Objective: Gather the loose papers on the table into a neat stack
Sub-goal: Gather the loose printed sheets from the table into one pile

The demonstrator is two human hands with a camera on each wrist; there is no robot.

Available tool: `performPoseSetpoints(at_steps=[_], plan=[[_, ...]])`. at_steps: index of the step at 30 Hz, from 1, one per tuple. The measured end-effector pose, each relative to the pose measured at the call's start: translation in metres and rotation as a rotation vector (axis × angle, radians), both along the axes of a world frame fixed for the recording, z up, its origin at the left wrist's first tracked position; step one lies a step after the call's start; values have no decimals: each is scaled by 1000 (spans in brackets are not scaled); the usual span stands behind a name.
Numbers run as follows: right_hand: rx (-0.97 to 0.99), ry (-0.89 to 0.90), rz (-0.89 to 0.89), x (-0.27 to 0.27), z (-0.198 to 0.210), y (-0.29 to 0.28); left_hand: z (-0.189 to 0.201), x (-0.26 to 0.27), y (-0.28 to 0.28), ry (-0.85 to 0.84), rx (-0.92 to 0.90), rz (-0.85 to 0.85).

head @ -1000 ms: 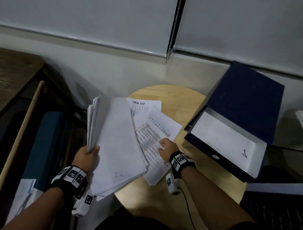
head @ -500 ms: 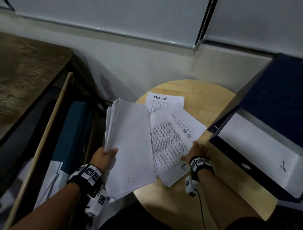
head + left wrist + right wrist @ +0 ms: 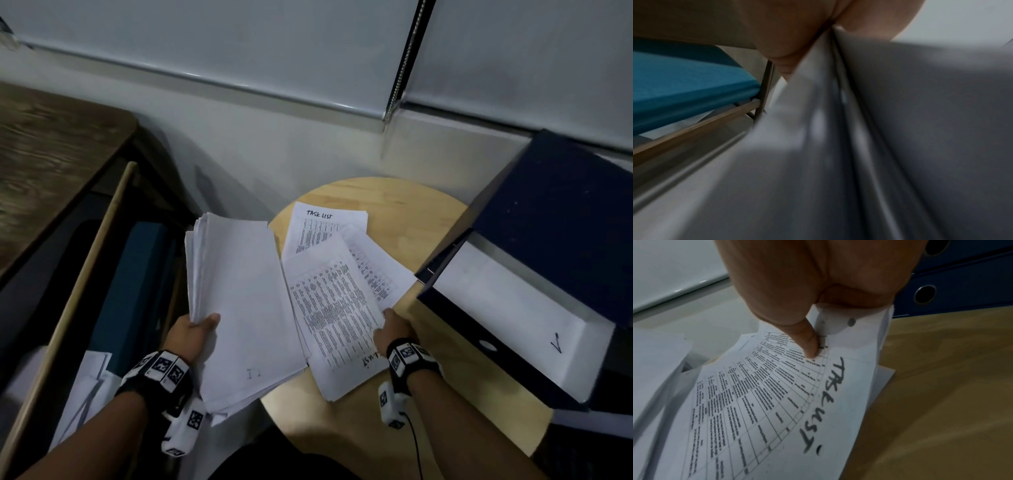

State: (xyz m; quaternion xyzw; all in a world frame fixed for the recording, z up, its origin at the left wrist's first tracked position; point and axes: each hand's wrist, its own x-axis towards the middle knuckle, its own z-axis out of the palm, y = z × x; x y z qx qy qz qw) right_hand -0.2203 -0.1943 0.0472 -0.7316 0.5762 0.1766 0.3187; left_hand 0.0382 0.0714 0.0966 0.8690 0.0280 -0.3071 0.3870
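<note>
Pale wall and lowered white blinds [image 3: 239, 51] back a small round wooden surface [image 3: 404, 421], seen from the head camera in dim light; the person's left hand [image 3: 191, 337] grips a thick stack of papers [image 3: 239, 308] by its near left edge, thumb on top and fingers hidden beneath, the stack held off the left rim of the surface, blank side up with a faint pencil mark near its lower corner; the left wrist view shows only blurred sheet edges [image 3: 838, 146] under the palm and a teal cushion [image 3: 684, 84] off to one side; the right hand [image 3: 390, 330] pinches the near right edge of a printed sheet [image 3: 337, 315], thumb pressed on the table of text, the right wrist view showing handwritten lettering "TASK LIST" along that edge and at least one more sheet caught underneath; that sheet lies on the surface just right of the held stack, overlapping two more printed sheets, one headed "TASK LIST" [image 3: 325, 226] toward the wall and another [image 3: 380, 270] fanned out toward a dark blue binder [image 3: 555, 240]; the binder lies at the right edge of the surface, its white spine label [image 3: 507, 308] bearing a small mark; a dark wooden desk [image 3: 51, 150] stands left of the stack.
</note>
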Motion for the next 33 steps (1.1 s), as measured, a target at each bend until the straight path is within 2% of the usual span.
performPoseSetpoints(at_steps=[8, 13, 19, 22, 28, 33], plan=[[-120, -58, 75, -1, 24, 17, -5, 1, 5, -23, 10, 0], [-100, 21, 119, 11, 12, 11, -7, -2, 6, -8, 5, 10], [-171, 77, 70, 13, -13, 9, -4, -2, -2, -38, 49, -26], [-150, 73, 22, 15, -12, 15, -8, 0, -1, -27, 40, -23], [-77, -4, -69, 13, 4, 6, -4, -3, -1, -2, 21, -57], [-133, -198, -4, 30, 51, 13, 3, 2, -3, -1, -5, -97]])
